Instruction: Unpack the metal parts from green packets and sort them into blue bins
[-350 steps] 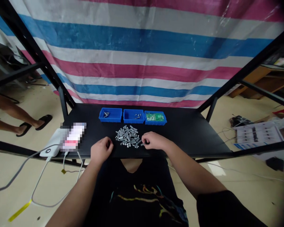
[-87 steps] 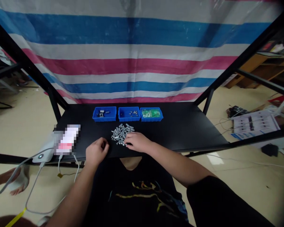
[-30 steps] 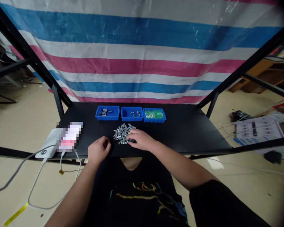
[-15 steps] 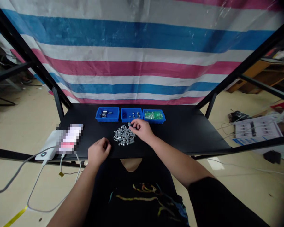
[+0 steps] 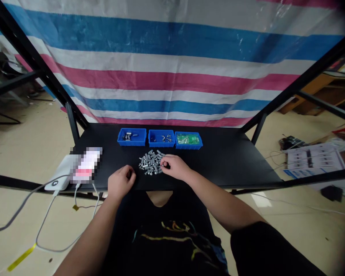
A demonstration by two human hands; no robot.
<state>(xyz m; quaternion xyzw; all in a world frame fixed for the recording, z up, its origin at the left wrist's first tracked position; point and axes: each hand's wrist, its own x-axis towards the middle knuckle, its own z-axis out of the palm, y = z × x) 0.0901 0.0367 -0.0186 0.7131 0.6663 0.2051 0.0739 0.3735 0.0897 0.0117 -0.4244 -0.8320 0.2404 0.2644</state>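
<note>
Bordering right grip (image 5: 174, 166), on its left, heaped metal parts (image 5: 150, 162)

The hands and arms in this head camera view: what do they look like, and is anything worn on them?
The left hand and right hand are human and bare: no gloves, rings or watches show. The right arm enters a loose black sleeve; no left sleeve is visible.
</note>
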